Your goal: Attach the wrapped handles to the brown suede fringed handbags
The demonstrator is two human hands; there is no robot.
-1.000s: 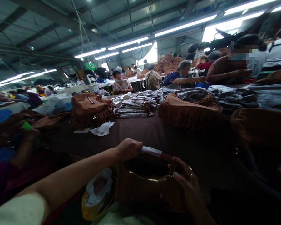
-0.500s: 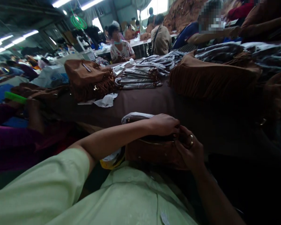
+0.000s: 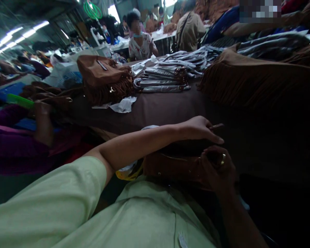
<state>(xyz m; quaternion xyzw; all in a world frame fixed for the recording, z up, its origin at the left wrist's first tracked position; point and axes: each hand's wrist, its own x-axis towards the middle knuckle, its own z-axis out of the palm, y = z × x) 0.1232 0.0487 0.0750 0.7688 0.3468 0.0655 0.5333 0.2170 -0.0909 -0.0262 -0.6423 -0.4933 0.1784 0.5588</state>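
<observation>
A brown suede-like bag (image 3: 175, 167) stands against my front, its top opening facing up. At its right end my right hand (image 3: 220, 167), with a gold ring on one finger, is closed around the edge of the opening. My left hand (image 3: 198, 127) reaches across above the opening, apart from the right hand. Its fingers are curled and the thumb points right. A small thin piece (image 3: 217, 126) sticks out at these fingers, too dark to name. Behind my left forearm shows a white-wrapped handle (image 3: 150, 127), mostly hidden.
On the brown-covered table (image 3: 160, 106) lie a stack of wrapped straps (image 3: 162, 82), a fringed brown bag (image 3: 103, 75), a white scrap (image 3: 124, 104) and a large fringed piece (image 3: 237, 75). At the left, a co-worker's hand (image 3: 42, 110) is by a green object (image 3: 20, 101).
My left hand has lifted away from the bag's opening and moved right, with a thin piece now showing at its fingers. My right hand stays at the bag's right end. The view has shifted.
</observation>
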